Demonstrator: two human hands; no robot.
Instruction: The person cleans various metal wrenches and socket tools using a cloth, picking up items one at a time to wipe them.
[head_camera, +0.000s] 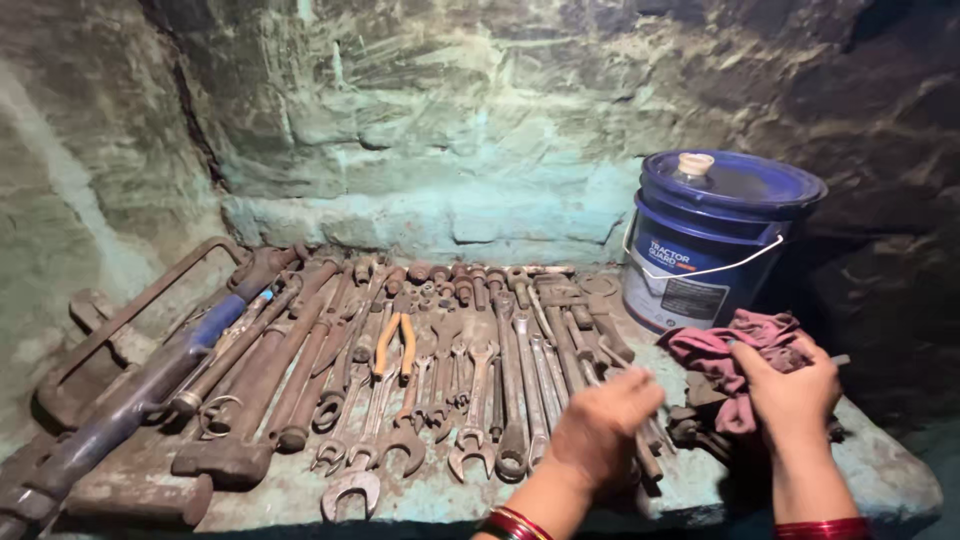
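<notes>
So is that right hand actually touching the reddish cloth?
Touching. The head view shows the right hand lying on the reddish cloth, fingers curled into its folds with no gap.

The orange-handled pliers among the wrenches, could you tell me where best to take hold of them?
Probably by the two orange handles of the pliers, coming from above with the left hand: they lie flat on top of the wrenches, handles slightly spread and uncovered.

One head-worn view, looking steeply down and forward from close behind the fingers, onto the rusty-tool-covered stone ledge beyond them, rough green stone wall ahead.
</notes>
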